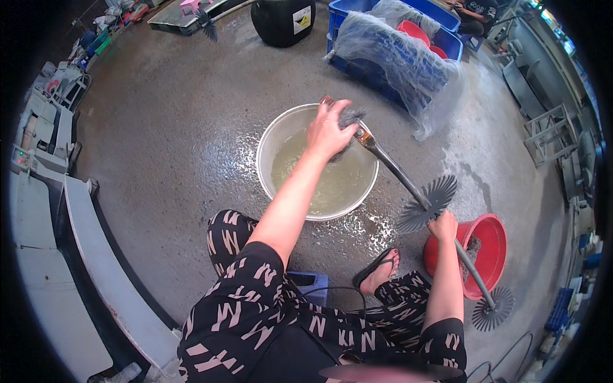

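Note:
My left hand (327, 132) is closed on a grey fuzzy scouring pad (350, 117), which it presses around the rusty, flat-ended upper part of a long metal rod (397, 168). This end is over a round pale basin (267, 182) of cloudy water. Farther down, my right hand (443, 226) grips the same rod just below a dark finned disc (437, 199). A second finned disc (493, 309) sits at the rod's lower end, beside a red bucket (497, 246). Something grey-brown lies inside the bucket. The fingertips of my left hand are partly hidden by the pad.
Blue crates (364, 73) draped with clear plastic sheeting and holding red containers stand beyond the basin. A black drum (281, 22) is at the back. Grey machinery (57, 268) runs along the left. Another person (476, 16) sits at the far right. The floor (153, 147) is wet.

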Demonstrator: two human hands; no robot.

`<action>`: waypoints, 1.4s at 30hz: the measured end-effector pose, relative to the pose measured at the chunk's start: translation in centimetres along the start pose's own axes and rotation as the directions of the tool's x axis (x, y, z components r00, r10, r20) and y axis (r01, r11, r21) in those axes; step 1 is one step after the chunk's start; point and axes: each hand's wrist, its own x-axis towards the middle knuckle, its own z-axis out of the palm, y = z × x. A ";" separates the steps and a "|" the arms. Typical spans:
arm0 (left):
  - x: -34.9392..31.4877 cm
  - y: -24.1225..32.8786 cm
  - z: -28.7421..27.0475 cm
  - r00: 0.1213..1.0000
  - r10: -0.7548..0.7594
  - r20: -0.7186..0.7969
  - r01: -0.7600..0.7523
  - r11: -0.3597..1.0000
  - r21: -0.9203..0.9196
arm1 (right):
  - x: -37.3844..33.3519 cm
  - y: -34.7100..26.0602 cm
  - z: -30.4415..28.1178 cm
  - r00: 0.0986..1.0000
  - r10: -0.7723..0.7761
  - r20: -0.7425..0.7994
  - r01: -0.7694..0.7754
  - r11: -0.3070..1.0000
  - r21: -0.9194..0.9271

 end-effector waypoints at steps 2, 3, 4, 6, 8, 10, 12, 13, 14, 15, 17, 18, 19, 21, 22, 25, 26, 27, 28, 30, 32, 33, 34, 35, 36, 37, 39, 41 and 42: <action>0.2 0.4 1.7 0.998 0.005 0.067 -0.014 0.991 0.132 | -0.2 -0.7 -0.5 1.000 0.012 0.001 -0.012 1.000 -0.005; 0.1 0.1 2.2 0.995 0.003 0.101 -0.023 0.980 0.197 | -0.2 -0.8 -0.4 1.000 0.007 0.000 -0.007 1.000 -0.027; -0.2 -0.2 2.6 0.995 0.019 0.096 -0.037 0.982 0.185 | -0.3 -0.6 -0.2 1.000 0.011 -0.003 -0.011 0.999 -0.050; -1.2 -1.1 2.8 0.995 0.050 0.082 -0.063 0.985 0.163 | -0.4 -0.3 -0.2 1.000 0.017 -0.013 -0.018 0.997 -0.079; -2.1 -2.1 2.4 0.988 -0.023 0.154 -0.013 0.973 0.230 | -0.5 -0.9 -0.4 0.999 0.020 -0.027 -0.022 0.996 -0.082; -2.5 -2.8 2.0 0.967 -0.148 0.206 0.068 0.934 0.352 | -0.4 -1.0 -0.7 0.999 0.027 -0.021 -0.028 0.996 -0.080; -2.1 -3.4 1.5 0.956 -0.199 0.215 0.120 0.936 0.330 | -0.3 -1.0 -1.0 0.999 0.034 -0.016 -0.035 0.996 -0.085; -1.4 -2.3 0.7 0.961 -0.209 0.180 0.153 0.947 0.283 | -0.3 -1.1 -0.9 0.999 0.040 -0.012 -0.041 0.995 -0.088; -1.0 -1.3 0.1 0.963 -0.226 0.148 0.188 0.954 0.233 | -0.5 -1.0 -0.8 0.999 0.046 -0.005 -0.046 0.994 -0.095; -0.4 -0.4 0.1 0.987 -0.121 0.101 0.111 0.989 0.101 | -0.6 -0.8 -0.6 0.999 0.051 -0.009 -0.051 0.994 -0.092; 0.5 1.7 0.7 0.979 -0.120 0.166 0.092 0.982 0.167 | -0.5 -0.9 -0.5 0.999 0.046 -0.024 -0.048 0.995 -0.083; 0.8 2.5 1.1 0.973 -0.121 0.196 0.081 0.976 0.201 | -0.4 -1.0 -0.5 0.999 0.044 -0.008 -0.044 0.994 -0.098; 0.8 1.1 2.6 0.974 -0.047 0.220 -0.011 0.967 0.256 | -0.3 -1.2 -0.6 0.999 0.037 0.005 -0.036 0.993 -0.111; -0.1 1.1 2.8 0.976 -0.010 0.218 -0.045 0.968 0.247 | -0.3 -0.6 -0.6 1.000 0.030 -0.008 -0.031 0.992 -0.120; -0.6 1.0 2.7 0.976 0.007 0.219 -0.063 0.967 0.246 | -0.3 -0.4 -0.2 0.999 0.014 -0.032 -0.018 0.994 -0.104; -2.5 -0.9 2.5 0.972 -0.032 0.233 -0.031 0.964 0.264 | -0.7 -0.6 -0.2 1.000 0.021 -0.014 -0.022 0.997 -0.079; -3.0 -1.4 2.1 0.967 -0.059 0.248 -0.015 0.958 0.287 | -0.4 -0.9 -0.5 1.000 0.030 -0.004 -0.030 0.997 -0.070; -4.0 -2.8 2.0 0.963 -0.075 0.259 -0.007 0.954 0.301 | -0.6 -1.0 -0.7 0.999 0.035 -0.008 -0.035 0.997 -0.069; -5.3 -4.9 2.2 0.960 -0.093 0.266 0.005 0.948 0.317 | -0.8 -1.0 -0.7 0.999 0.034 -0.012 -0.035 0.997 -0.068; -4.3 -4.3 2.0 0.972 -0.081 0.221 0.018 0.961 0.276 | -0.1 -1.0 -0.8 0.999 0.039 -0.032 -0.040 0.998 -0.055; -2.9 -0.5 0.9 0.988 -0.076 0.132 0.053 0.985 0.167 | -0.4 -0.5 0.1 0.999 0.033 -0.018 -0.034 0.998 -0.052; -1.7 -0.2 1.5 0.999 0.003 0.051 -0.009 0.993 0.118 | -0.4 -0.5 0.0 0.999 0.028 -0.023 -0.029 0.998 -0.064; -1.1 0.2 2.0 0.996 0.040 0.080 -0.052 0.987 0.154 | -0.5 -0.7 -0.1 0.999 0.023 -0.027 -0.025 0.997 -0.073; -0.3 0.6 2.6 0.990 0.083 0.111 -0.103 0.977 0.188 | -0.3 -0.9 -0.2 0.999 0.023 -0.035 -0.025 0.997 -0.079; 0.1 0.8 2.8 0.982 0.125 0.144 -0.155 0.963 0.221 | -0.2 -1.2 -0.5 0.999 0.030 -0.018 -0.032 0.996 -0.084; -0.3 1.4 2.8 0.961 0.145 0.234 -0.196 0.957 0.212 | -0.4 -1.3 -0.7 0.999 0.047 0.004 -0.046 0.995 -0.091; -0.8 1.5 2.9 0.932 0.177 0.317 -0.252 0.944 0.212 | -0.6 -1.2 -0.7 0.999 0.052 -0.005 -0.052 0.994 -0.091; -0.2 1.0 2.3 0.933 0.174 0.314 -0.245 0.948 0.204 | -1.2 -1.0 -0.7 0.997 0.032 -0.067 -0.037 0.997 -0.074; 1.2 0.3 1.7 0.951 0.152 0.271 -0.209 0.958 0.196 | -1.0 -0.9 -0.8 0.998 0.032 -0.057 -0.036 0.997 -0.075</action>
